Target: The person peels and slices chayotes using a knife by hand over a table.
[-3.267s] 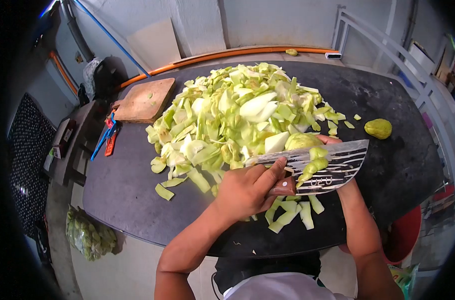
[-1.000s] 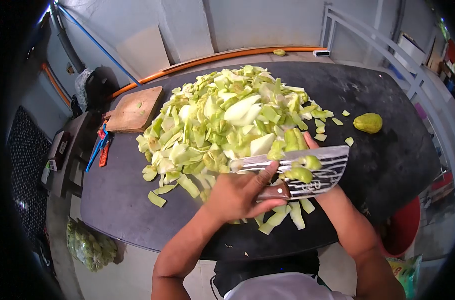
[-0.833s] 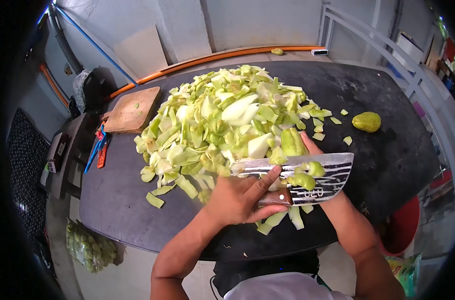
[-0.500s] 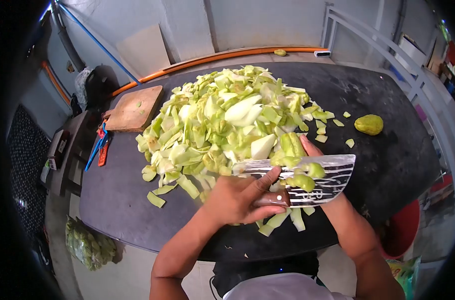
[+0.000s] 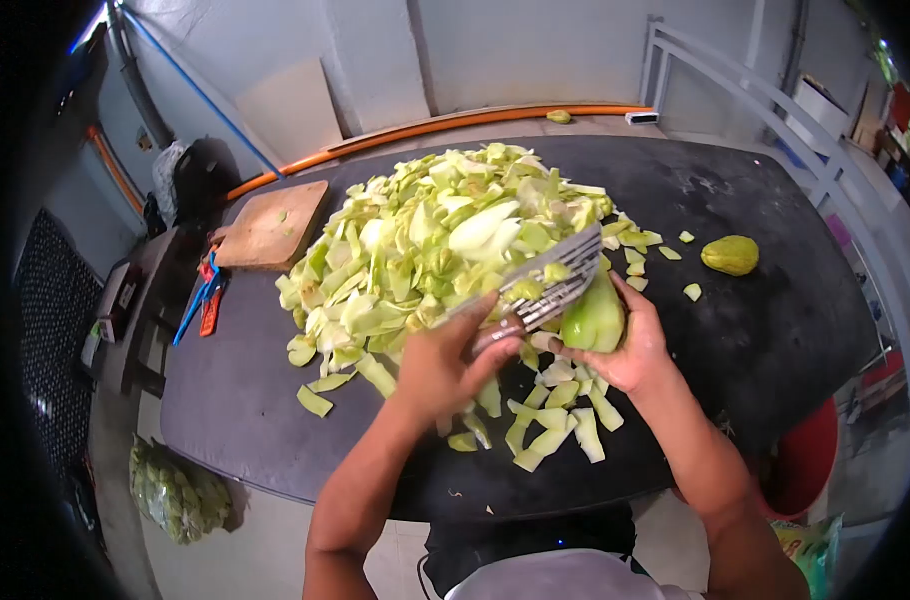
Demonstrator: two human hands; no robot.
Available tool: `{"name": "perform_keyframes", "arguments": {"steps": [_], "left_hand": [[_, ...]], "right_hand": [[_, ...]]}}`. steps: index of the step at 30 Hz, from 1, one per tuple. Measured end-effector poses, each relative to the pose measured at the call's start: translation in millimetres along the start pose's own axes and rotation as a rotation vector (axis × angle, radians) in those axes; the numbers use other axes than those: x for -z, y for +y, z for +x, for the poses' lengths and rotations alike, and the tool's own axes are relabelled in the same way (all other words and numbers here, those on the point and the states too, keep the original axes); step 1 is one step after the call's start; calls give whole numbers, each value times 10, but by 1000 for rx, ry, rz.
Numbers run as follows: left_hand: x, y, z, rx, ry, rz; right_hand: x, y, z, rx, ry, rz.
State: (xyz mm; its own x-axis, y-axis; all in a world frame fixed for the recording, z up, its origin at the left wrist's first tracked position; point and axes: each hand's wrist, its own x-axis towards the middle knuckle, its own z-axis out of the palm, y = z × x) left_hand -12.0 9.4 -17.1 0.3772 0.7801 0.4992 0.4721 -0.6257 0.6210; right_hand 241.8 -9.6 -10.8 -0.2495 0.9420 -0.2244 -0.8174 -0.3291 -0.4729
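My left hand (image 5: 445, 360) grips the brown handle of a broad-bladed kitchen knife (image 5: 567, 272). The blade is tilted, its upper end close against a green chayote (image 5: 595, 318), and bits of green peel cling to it. Around the chayote my right hand (image 5: 635, 345) is closed, fingers behind and thumb at its lower side. A large heap of pale green chayote peels and pieces (image 5: 425, 235) lies just beyond both hands. Loose strips of peel (image 5: 555, 420) are scattered on the table below the knife.
On the dark table (image 5: 275, 430), a wooden chopping board (image 5: 273, 225) lies at the left beside blue and red-handled tools (image 5: 211, 295). A whole chayote (image 5: 730, 255) sits at the right. On the floor are a red bucket (image 5: 810, 455) and a filled plastic bag (image 5: 175, 490).
The knife has turned from lying nearly flat across the chayote to a steep tilt at its left. The chayote, hidden largely behind the blade before, now shows clearly in my right hand.
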Motion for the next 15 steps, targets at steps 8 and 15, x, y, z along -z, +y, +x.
{"name": "perform_keyframes", "arguments": {"steps": [8, 15], "left_hand": [[-166, 470, -75, -513, -58, 291], [-242, 447, -87, -579, -39, 359]], "right_hand": [[368, 37, 148, 144, -22, 51], [388, 54, 138, 77, -130, 184]]}}
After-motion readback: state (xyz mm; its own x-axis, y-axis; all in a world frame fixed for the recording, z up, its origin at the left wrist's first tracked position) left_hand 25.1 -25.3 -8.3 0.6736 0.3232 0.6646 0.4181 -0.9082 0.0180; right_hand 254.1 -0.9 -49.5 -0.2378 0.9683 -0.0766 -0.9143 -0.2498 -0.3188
